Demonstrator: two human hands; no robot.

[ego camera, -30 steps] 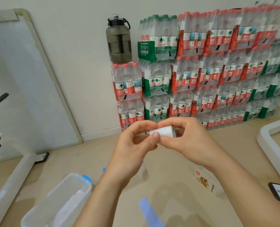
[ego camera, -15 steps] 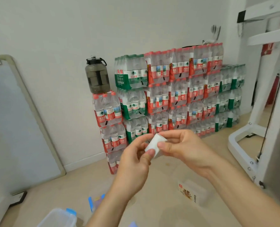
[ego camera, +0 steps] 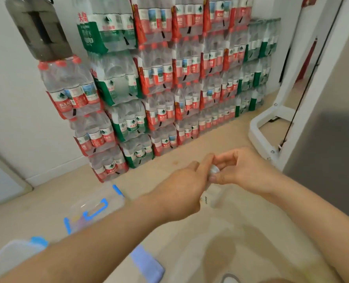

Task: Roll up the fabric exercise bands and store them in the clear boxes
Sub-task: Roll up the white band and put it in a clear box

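Both hands meet over the floor around a small rolled white band [ego camera: 214, 170], of which only an end shows between the fingers. My left hand [ego camera: 181, 190] covers its near side, fingers pinching it. My right hand [ego camera: 239, 170] grips it from the right with thumb and fingers. A clear box with blue clips [ego camera: 94, 205] lies on the floor left of my left forearm. The corner of another clear box [ego camera: 8, 256] shows at the bottom left. A lilac band [ego camera: 147, 264] lies flat on the floor under my left arm. A small clear box with a printed label [ego camera: 208, 198] sits just below my hands.
Stacked packs of bottled water [ego camera: 159, 82] fill the wall ahead, with a large dark jug [ego camera: 38, 31] on the left stack. A white machine frame [ego camera: 271, 131] stands on the right beside a grey panel [ego camera: 329, 139]. The floor is beige.
The hands have lowered from chest height toward the floor, still on the white roll. The view swung right and down, so the water packs look closer and the clipped box has come into sight.
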